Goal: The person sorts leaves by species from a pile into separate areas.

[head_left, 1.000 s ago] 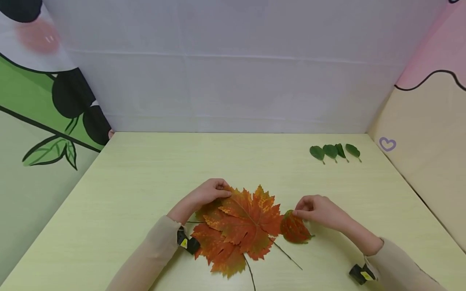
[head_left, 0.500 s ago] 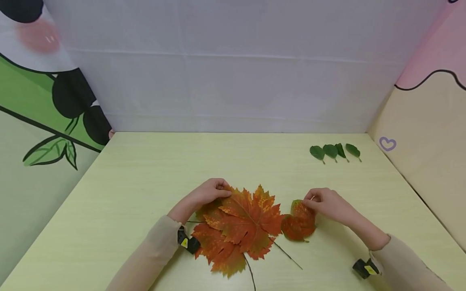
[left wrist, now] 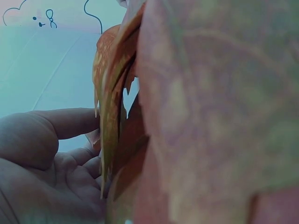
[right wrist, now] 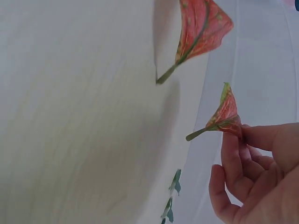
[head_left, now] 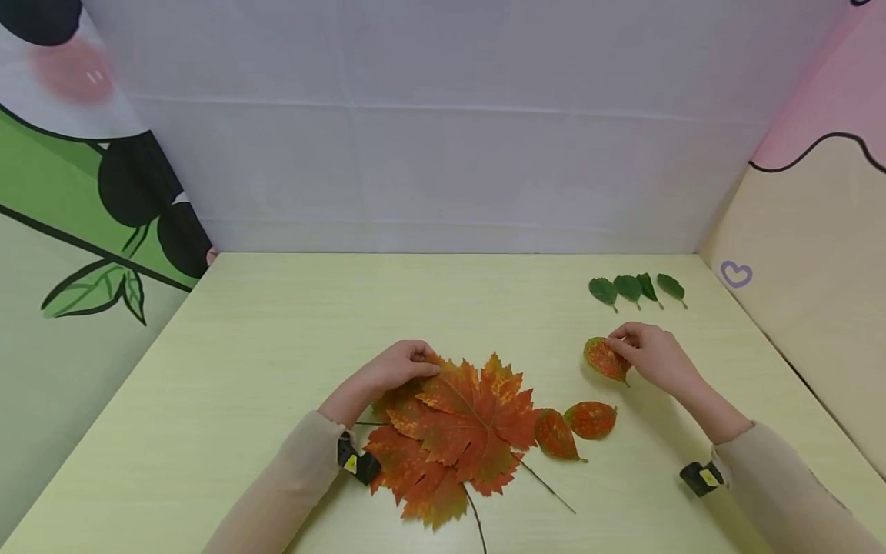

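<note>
Left hand (head_left: 398, 363) is pinching the edge of some big jagged orange-red leaves (head_left: 477, 419) spread to its right. Between the hands, two small oval red leaves (head_left: 556, 436) lie on the pale yellow surface (head_left: 332, 308). Right hand (head_left: 654, 358) is well apart, thumb and fingers pinching another oval leaf, red with a greenish edge (head_left: 599, 356), off the surface. Four little dark green leaves (head_left: 628, 288) sit just beyond that hand.

"How's the light?"
"In the head view, soft and even, with faint shadows on the table (head_left: 277, 323) beneath both sleeves (head_left: 291, 477)."
"And the wrist views?"
"Dimmer. The left's bluish, its nearest leaf (left wrist: 219, 102) blurred; the right's greyish, shadows soft-edged."
</note>
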`<state>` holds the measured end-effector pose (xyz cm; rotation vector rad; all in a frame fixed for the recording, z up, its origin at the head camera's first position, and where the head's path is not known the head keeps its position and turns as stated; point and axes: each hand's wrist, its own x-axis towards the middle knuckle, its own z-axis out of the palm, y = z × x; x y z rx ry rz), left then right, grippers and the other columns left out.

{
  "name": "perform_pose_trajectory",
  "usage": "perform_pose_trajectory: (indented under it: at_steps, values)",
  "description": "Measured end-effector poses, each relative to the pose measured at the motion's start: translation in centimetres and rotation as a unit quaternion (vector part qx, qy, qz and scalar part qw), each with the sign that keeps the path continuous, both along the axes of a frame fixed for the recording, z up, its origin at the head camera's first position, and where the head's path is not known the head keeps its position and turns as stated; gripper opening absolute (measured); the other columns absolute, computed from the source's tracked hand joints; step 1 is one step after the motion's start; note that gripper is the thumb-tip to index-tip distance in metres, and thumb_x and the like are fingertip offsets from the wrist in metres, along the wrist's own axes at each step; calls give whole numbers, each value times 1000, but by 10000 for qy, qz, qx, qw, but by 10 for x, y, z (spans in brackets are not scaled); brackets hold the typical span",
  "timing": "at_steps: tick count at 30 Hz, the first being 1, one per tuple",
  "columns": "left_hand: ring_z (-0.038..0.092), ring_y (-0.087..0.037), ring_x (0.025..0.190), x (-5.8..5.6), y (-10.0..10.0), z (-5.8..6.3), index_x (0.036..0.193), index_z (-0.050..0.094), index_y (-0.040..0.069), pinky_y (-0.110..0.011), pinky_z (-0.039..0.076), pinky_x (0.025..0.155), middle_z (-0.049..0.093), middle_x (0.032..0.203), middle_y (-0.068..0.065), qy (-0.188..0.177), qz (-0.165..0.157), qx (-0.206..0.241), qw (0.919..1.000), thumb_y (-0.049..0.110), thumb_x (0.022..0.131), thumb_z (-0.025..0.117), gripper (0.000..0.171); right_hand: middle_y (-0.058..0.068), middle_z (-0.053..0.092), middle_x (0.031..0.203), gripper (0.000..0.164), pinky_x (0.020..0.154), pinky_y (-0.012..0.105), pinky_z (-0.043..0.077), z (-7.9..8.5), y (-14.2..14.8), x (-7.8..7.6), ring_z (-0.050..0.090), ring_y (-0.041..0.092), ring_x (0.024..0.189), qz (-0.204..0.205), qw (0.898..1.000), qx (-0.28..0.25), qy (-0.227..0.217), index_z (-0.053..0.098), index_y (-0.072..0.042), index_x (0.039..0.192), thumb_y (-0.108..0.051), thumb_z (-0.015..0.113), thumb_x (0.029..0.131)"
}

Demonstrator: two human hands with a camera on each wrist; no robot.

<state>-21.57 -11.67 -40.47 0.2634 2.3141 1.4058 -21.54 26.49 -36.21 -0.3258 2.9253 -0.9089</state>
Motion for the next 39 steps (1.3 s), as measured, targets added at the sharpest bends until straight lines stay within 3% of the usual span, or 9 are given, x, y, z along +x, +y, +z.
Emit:
perform_pose_trajectory:
  at_steps: [12,22,39]
  values:
    - [50,-16,68,1,1,0,92,56,2,-28,41,65,56,76,-4,-1,26,-1,10000,14,88,59,13,10,61,73,32,49,29,35,-7,42,-29,47,18,56,-744,9939,709,408,61,4,100,-26,50,93]
    - [49,-16,68,1,0,3,92,56,3,-28,40,64,55,76,-4,-82,57,-8,9999,14,88,59,12,24,62,95,40,46,29,36,-7,70,-42,55,29,68,-1220,9876,953,275,59,1,105,-35,46,93]
    - [51,-16,69,2,2,4,93,56,3,-28,41,65,57,78,-5,-101,46,-41,9999,15,88,59,13,29,55,105,48,50,33,39,-11,113,-62,53,43,85,-1961,9735,1163,-168,53,3,112,-39,40,94]
